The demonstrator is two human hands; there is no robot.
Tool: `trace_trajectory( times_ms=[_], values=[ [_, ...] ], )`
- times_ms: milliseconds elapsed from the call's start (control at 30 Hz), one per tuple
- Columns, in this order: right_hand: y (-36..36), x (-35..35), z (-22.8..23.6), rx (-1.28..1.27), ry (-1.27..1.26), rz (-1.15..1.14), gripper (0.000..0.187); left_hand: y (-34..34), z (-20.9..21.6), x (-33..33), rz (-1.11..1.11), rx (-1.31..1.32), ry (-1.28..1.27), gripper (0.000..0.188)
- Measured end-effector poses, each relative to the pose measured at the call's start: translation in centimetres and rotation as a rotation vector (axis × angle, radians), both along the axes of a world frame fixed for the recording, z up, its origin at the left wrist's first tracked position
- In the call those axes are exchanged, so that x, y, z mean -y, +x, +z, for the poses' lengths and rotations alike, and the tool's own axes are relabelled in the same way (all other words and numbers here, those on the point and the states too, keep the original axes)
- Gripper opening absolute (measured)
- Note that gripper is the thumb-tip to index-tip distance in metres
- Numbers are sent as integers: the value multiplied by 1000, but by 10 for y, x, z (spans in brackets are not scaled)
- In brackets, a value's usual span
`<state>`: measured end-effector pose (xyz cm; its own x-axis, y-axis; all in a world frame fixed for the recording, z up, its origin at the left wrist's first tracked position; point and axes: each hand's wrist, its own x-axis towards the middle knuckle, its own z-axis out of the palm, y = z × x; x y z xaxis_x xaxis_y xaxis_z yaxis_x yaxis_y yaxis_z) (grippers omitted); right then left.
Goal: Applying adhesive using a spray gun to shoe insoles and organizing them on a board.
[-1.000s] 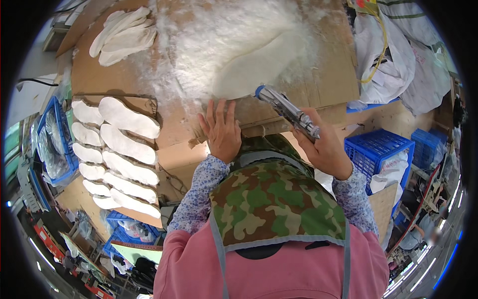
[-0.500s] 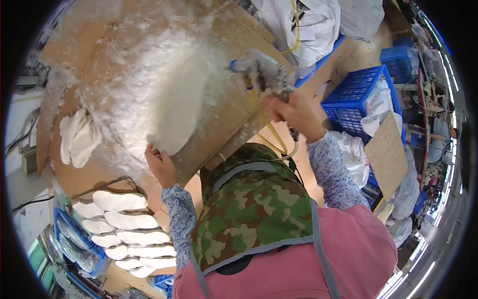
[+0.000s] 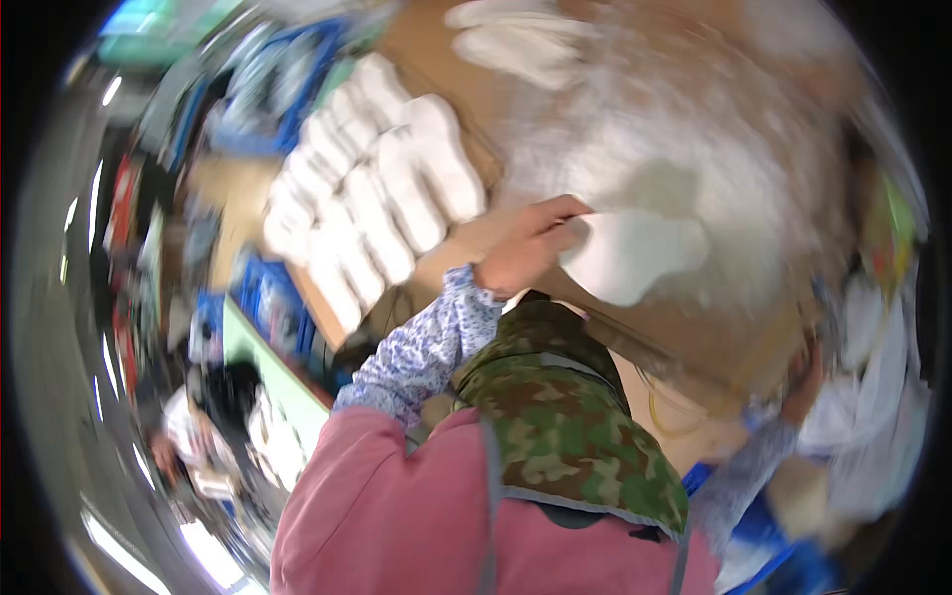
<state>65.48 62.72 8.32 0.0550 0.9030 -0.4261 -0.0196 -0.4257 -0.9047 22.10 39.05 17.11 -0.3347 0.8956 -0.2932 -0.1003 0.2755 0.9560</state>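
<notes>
My left hand (image 3: 535, 246) pinches the edge of a white insole (image 3: 635, 248) and holds it over the cardboard-brown work table (image 3: 466, 246). The insole casts a shadow on a patch of white fluffy residue (image 3: 739, 213). Off to the right, my right hand (image 3: 808, 375) is blurred, its fingers wrapped round what looks like the spray gun (image 3: 822, 297), which is also smeared. A yellow hose (image 3: 656, 415) loops below the table edge. Left of my left hand, several white insoles (image 3: 436, 159) lie in overlapping rows.
A small pile of white insoles (image 3: 521, 45) rests at the table's far side. Blue crates (image 3: 288, 94) with bagged items stand at the far left. A person (image 3: 203, 426) sits by a pale green-edged board at the left. White plastic bags (image 3: 863, 426) crowd the right.
My view has swung left, so the insole rows now sit nearer the middle. The insole hangs from my left hand, shifted from its place on the residue. My right hand has moved away from it.
</notes>
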Motion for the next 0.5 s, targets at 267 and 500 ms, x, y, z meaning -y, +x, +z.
trace_trajectory(
  times_ms=[267,500],
  values=[
    [-51,47,71,51,57,59,36,-46,132,190,73,-274,-58,28],
    [-103,56,95,148,47,286,43,-61,187,343,41,-405,-590,27]
  ],
)
